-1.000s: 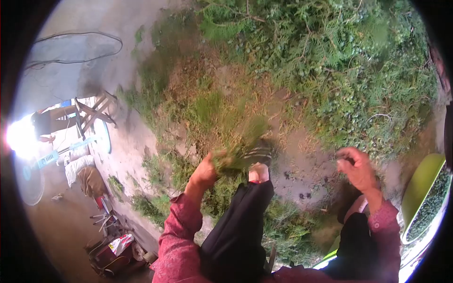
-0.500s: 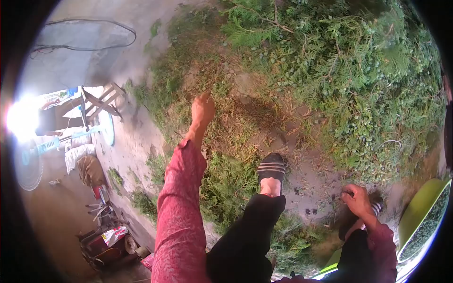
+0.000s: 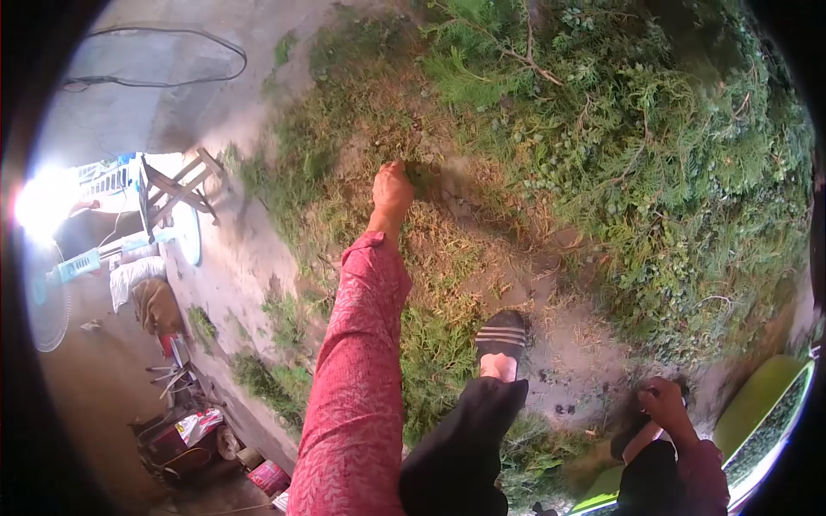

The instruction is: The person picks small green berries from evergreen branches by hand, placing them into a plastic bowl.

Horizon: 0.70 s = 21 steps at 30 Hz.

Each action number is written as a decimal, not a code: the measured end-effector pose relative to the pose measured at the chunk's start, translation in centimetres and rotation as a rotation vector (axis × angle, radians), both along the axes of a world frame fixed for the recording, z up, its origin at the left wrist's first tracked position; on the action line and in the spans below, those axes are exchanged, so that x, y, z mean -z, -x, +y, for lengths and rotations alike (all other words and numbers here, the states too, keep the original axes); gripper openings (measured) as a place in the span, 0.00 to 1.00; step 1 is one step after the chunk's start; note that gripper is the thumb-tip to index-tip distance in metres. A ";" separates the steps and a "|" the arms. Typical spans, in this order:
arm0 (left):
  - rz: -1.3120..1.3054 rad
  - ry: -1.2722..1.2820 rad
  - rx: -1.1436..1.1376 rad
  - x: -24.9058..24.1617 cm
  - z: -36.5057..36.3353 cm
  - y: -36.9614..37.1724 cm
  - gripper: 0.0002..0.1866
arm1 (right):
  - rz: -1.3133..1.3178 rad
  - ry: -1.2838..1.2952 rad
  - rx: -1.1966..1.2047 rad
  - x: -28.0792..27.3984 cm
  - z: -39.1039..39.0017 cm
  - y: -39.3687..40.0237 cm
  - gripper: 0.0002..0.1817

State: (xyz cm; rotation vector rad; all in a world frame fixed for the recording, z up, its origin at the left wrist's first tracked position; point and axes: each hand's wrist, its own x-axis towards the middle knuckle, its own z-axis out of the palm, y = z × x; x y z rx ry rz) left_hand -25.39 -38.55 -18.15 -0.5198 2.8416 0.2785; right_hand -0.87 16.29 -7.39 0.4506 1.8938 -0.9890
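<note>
My left hand (image 3: 393,191) reaches out over the brown and green clippings (image 3: 434,236) strewn on the floor. Its fingers are curled together, and what they hold, if anything, is hidden. Low on the right, my right hand (image 3: 664,404) is closed above my right foot, with fingers and thumb pressed together; I cannot make out anything in them. A large heap of green conifer branches with small pale cones (image 3: 632,172) spreads over the upper right. A cut sprig (image 3: 439,357) lies under my left forearm.
A yellow-green basin (image 3: 761,400) holding small green bits stands at the lower right. My striped shoe (image 3: 502,334) is on the floor. At left are a pale blue fan (image 3: 82,265), a wooden folding stand (image 3: 176,189), a black cable (image 3: 163,33) and stored household items.
My left hand has moved right and slightly up over the clippings. My right hand has shifted a little down and right. The view has tilted slightly.
</note>
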 end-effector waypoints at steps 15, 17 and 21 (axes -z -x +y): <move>0.122 -0.386 -0.459 -0.4 -4.9 -3.6 0.11 | 0.014 0.042 0.014 1.9 1.2 -1.2 0.08; 0.151 -0.642 -0.685 -1.5 -4.8 -3.9 0.07 | 0.007 0.049 0.023 2.0 1.3 -1.3 0.08; 0.203 -0.876 -0.748 -2.2 -4.9 -4.5 0.06 | -0.003 0.033 -0.001 1.5 1.1 -0.9 0.08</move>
